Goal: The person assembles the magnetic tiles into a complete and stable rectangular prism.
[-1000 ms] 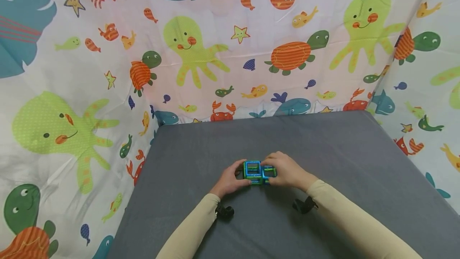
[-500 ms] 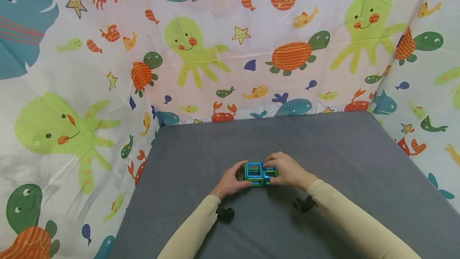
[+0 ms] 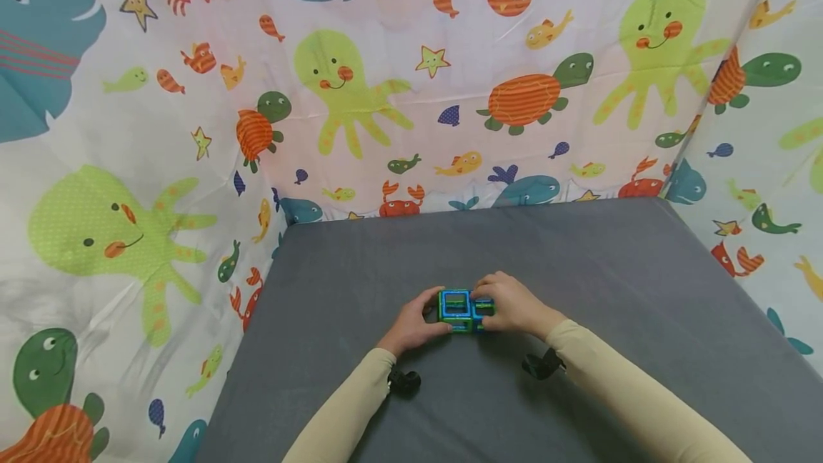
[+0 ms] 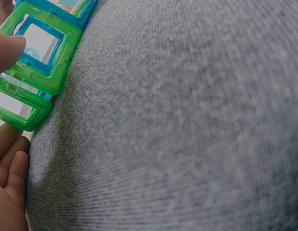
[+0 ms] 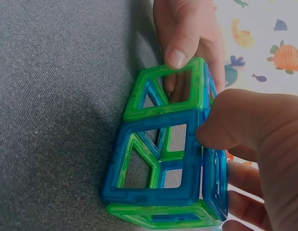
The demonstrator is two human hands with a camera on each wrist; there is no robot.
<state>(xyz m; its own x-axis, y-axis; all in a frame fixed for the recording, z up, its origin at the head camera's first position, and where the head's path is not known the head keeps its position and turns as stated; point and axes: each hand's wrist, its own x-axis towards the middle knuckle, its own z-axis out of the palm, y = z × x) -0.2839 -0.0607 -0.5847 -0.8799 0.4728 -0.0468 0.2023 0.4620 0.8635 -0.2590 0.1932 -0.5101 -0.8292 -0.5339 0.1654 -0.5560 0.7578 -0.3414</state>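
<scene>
Blue and green see-through magnetic tiles are joined into two box shapes side by side on the grey cloth. In the head view, a blue tile tops the left box. My left hand holds that box from the left, thumb at the near side and fingers behind. In the right wrist view, its thumb touches a green square tile. My right hand grips the right box, its thumb on the edge of a blue square tile and its fingers at the far side. The left wrist view shows a green tile near the left thumb.
A grey cloth covers the table. White curtains printed with sea animals stand at the back and both sides. Each wrist wears a small black camera, such as the left one.
</scene>
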